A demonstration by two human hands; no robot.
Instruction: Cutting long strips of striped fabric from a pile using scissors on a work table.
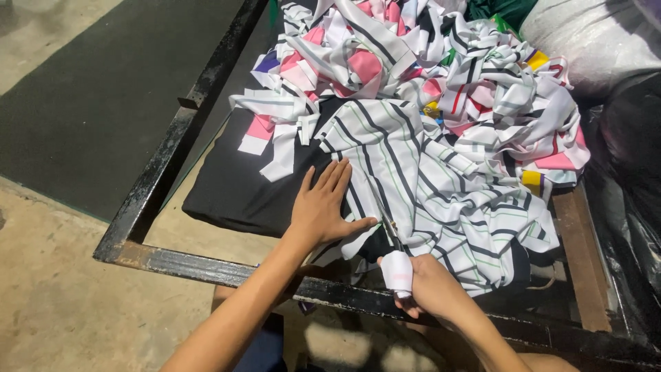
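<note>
Flatly, striped cloth [385, 165] is pressed by the left hand [322, 207] (fingers spread, grasping nothing); scissors [394, 238] are gripped by the right hand [427, 286].

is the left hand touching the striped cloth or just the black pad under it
Touching. In the head view the left hand lies flat with its fingers and thumb pressed on the edge of the white striped cloth, its palm over the black pad.
</note>
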